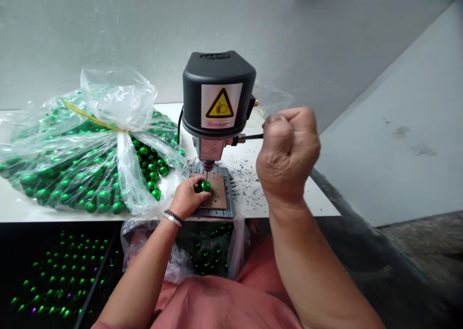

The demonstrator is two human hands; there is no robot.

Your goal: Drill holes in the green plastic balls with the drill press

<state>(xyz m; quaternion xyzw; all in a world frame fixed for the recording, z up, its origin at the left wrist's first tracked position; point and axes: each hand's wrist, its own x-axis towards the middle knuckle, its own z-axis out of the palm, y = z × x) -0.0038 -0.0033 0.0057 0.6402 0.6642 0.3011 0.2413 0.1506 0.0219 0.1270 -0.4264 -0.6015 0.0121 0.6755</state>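
"Fingers, left to right?"
"Left hand (187, 194) pinches 1 green ball (206, 186); right hand (288, 155) is clenched around 1 black lever (253, 137)."
"How does the ball look, and where is it?"
"Round, glossy, mirror-bright, over the brown board (219, 198), under the drill bit (207, 175); whether they touch, I can't tell."
"Counts?"
"From the left: 1 clear bag (126, 174) closed with 1 yellow tie (94, 119), its green balls (103, 194) too many to count; 1 ball in hand; 1 black drill press (219, 71)."
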